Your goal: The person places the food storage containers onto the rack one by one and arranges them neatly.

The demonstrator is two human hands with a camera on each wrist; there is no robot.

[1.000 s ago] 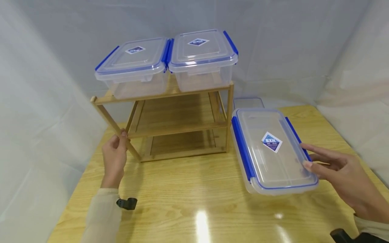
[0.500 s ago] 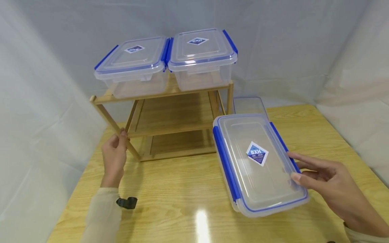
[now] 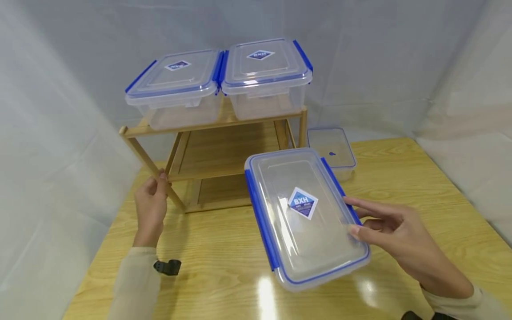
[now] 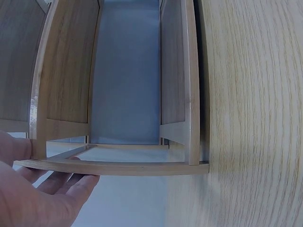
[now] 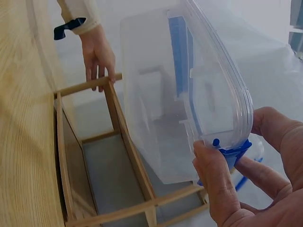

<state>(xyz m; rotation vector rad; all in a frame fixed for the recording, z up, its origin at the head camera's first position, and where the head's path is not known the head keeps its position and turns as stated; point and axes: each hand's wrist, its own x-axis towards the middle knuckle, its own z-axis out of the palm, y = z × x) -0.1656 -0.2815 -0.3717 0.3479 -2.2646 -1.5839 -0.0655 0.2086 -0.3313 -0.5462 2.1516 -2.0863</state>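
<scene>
My left hand (image 3: 151,209) grips the left front post of a wooden rack (image 3: 236,171), its thumb and fingers round the post at middle-shelf height; the left wrist view shows those fingers (image 4: 71,187) curled about the wood. In my right hand (image 3: 394,235) is a clear plastic storage box (image 3: 276,182) with a lid, blue side clips and a BXH label. The thumb lies on the lid's right edge, the fingers under the rim by the clip. Held tilted above the table, the box overlaps the rack's right front corner in the head view. The right wrist view shows the box (image 5: 151,113) see-through.
Two similar lidded boxes, a left one (image 3: 180,84) and a right one (image 3: 266,75), stand side by side on the rack's top shelf. Behind the held box, a smaller clear container (image 3: 334,149) sits on the wooden table (image 3: 420,178). Pale sheeting (image 3: 360,66) hangs around the table.
My right hand has carried the storage box leftward, from right of the rack to in front of its right side, uncovering the smaller container. The left hand stays on the post.
</scene>
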